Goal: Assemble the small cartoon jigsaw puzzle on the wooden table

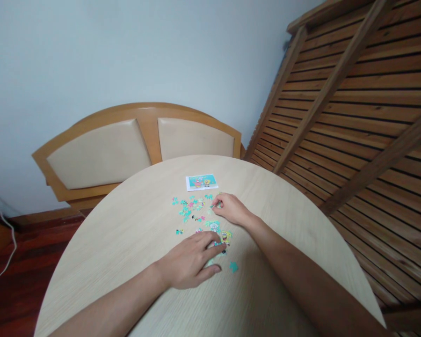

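Puzzle pcs (226, 237), lower ctr: L hand (192, 257) fingers spread, best press lightly; R hand (230, 208), can't tell if gripping.

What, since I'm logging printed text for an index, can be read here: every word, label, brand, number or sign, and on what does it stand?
No text is readable anywhere in this view.
Picture card: cartoon figures show; any lettering is too small to read.
Puzzle pieces: coloured print only, too small to make out any lettering.
Table and wall: none seen.
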### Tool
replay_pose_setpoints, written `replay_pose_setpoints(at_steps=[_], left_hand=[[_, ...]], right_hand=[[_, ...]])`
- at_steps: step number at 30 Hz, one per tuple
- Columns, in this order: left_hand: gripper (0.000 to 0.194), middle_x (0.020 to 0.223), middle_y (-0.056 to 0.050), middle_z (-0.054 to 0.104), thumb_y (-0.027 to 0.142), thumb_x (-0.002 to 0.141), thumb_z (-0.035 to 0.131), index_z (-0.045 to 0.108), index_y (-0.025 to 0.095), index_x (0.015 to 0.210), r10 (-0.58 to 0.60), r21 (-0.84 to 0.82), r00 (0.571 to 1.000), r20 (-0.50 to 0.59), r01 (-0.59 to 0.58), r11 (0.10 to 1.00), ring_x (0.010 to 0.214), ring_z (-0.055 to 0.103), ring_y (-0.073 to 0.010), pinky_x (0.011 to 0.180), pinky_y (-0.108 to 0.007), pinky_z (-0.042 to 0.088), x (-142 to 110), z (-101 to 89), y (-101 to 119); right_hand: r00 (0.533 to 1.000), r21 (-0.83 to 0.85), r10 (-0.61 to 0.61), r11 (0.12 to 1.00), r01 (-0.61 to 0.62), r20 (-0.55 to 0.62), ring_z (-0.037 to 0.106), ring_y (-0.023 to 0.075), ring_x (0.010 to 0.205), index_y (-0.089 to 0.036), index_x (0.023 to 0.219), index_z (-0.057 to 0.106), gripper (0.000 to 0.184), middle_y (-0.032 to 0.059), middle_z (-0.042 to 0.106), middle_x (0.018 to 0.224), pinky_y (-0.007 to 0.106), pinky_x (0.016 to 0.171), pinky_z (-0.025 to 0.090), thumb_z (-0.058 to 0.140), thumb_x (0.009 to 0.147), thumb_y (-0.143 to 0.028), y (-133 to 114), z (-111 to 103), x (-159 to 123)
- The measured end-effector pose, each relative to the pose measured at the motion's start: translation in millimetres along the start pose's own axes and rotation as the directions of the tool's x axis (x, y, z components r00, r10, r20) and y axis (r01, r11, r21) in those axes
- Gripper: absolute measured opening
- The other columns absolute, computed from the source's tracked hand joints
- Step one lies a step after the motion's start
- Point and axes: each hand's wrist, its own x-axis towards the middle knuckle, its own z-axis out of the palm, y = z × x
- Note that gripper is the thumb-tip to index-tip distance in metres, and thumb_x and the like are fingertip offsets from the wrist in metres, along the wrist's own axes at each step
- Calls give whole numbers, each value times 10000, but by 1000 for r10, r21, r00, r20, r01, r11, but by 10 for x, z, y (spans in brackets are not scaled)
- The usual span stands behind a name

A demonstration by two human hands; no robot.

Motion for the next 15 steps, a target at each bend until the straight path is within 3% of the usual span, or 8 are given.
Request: replay_pose_setpoints(at_steps=[5,9,15], left_hand=[[436,1319,-159,534,370,999,497,468,174,1388,-7,8,1000,14,7,1000,1279,500,-300,1089,-469,435,-9,6,0],[442,1350,-160,523,370,999,497,465,170,1392,3,0,1000,7,-3,1000,1288,495,-301,1091,-475,432,-9,2,3],[432,1349,-166,531,368,1004,487,473,163,1385,1,-8,1000,12,-1,1000,1285,500,-300,1091,-472,437,5,-26,16]], right_hand=[[998,100,-68,993,66,12,662,163,744,-174,982,747,179,22,742,816,253,713,480,616,873,-228,42,-125,-322],[988,207,-146,969,133,49,664,199,903,-196,1079,749,262,73,747,1037,317,831,501,546,921,-248,151,-198,-570],[998,317,-59,947,46,32,659,190,865,-173,1026,700,211,70,733,956,317,817,518,578,906,-296,283,-218,-757]])
